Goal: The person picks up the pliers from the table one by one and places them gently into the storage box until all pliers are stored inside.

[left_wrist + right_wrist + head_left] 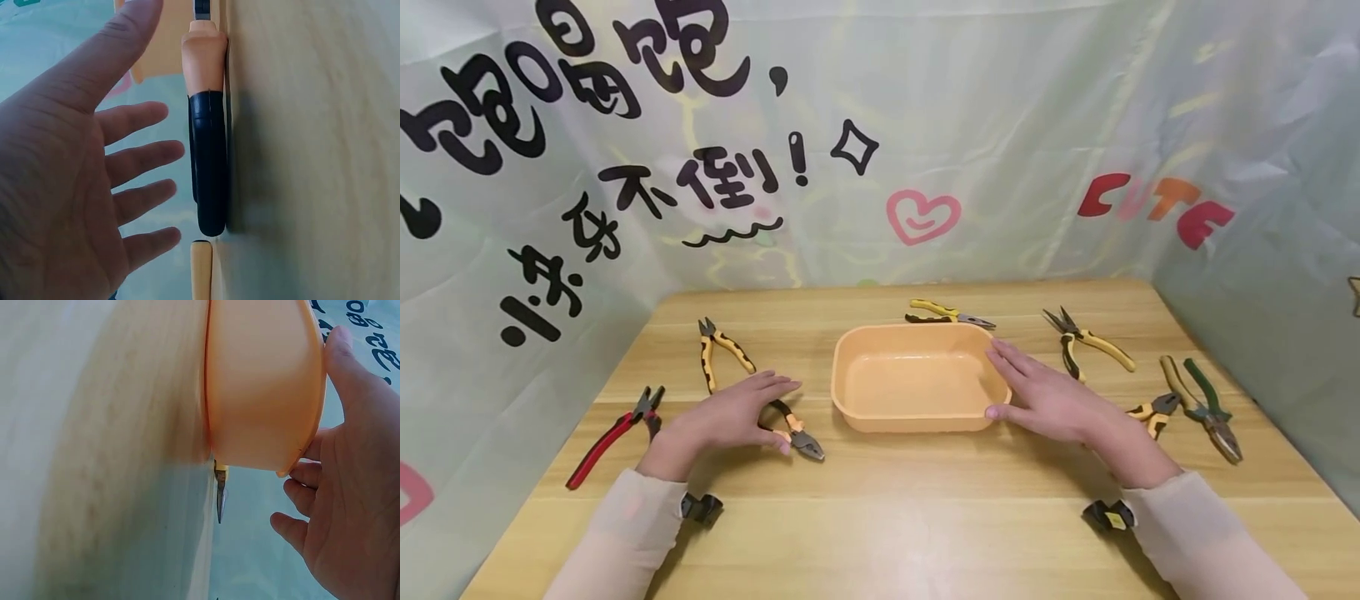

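A peach-orange plastic basin stands mid-table. My right hand is at its right end, the thumb near the front corner and the fingers by the back corner; in the right wrist view the fingers are loosely extended by the rim. My left hand hovers with spread fingers over combination pliers with black and orange handles, partly hidden by the hand. In the left wrist view a gap separates the fingers from the pliers' black handle. The left hand holds nothing.
Red-handled pliers and yellow-black pliers lie left. Long-nose pliers lie behind the basin, with another long-nose pair to the right. Yellow-black pliers and green-yellow pliers lie far right. Printed cloth walls bound the table.
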Motion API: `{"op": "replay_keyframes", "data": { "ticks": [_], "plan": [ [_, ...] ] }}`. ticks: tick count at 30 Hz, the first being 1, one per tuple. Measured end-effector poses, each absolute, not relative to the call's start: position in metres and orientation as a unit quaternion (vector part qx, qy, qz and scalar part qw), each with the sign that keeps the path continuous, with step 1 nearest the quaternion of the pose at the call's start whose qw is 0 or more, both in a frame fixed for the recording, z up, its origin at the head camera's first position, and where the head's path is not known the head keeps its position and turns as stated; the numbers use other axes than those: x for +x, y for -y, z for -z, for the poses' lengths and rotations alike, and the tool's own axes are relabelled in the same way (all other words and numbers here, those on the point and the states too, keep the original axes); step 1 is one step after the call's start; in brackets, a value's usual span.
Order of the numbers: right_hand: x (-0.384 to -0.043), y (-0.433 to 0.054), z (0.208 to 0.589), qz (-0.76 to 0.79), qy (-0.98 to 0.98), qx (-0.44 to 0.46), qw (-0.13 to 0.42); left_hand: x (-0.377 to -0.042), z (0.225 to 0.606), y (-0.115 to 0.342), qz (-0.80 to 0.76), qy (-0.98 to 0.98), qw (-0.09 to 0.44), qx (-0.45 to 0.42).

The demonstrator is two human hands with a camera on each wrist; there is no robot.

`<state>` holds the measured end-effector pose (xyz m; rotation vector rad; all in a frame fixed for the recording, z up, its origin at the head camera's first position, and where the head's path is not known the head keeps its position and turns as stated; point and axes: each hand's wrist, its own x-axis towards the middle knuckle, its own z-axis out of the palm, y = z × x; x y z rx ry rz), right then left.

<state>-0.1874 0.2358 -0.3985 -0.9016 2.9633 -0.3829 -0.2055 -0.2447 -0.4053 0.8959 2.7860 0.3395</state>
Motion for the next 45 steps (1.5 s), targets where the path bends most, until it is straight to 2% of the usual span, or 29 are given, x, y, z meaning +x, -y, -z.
{"op": "replay_keyframes", "data": {
  "ticks": [5,9,22,29,45],
  "plan": [
    [-0.188,-0.236,0.398,0.114,-0.948,-0.295,-0.002,-0.205,0.406,0.247,-0.128,-0.938,0.134,0.292],
    [-0.189,-0.236,0.397,0.109,-0.948,-0.3,-0.005,-0.205,0.409,0.248,-0.131,-0.933,0.142,0.302],
    [-0.186,-0.242,0.395,0.12,-0.954,-0.274,0.011,-0.213,0.407,0.236,-0.133,-0.923,0.133,0.337],
    [-0.187,-0.241,0.397,0.125,-0.954,-0.274,0.015,-0.211,0.409,0.238,-0.134,-0.913,0.109,0.368],
    [-0.188,-0.237,0.4,0.126,-0.952,-0.28,0.013,-0.21,0.411,0.244,-0.143,-0.911,0.097,0.375]
  ]
}}
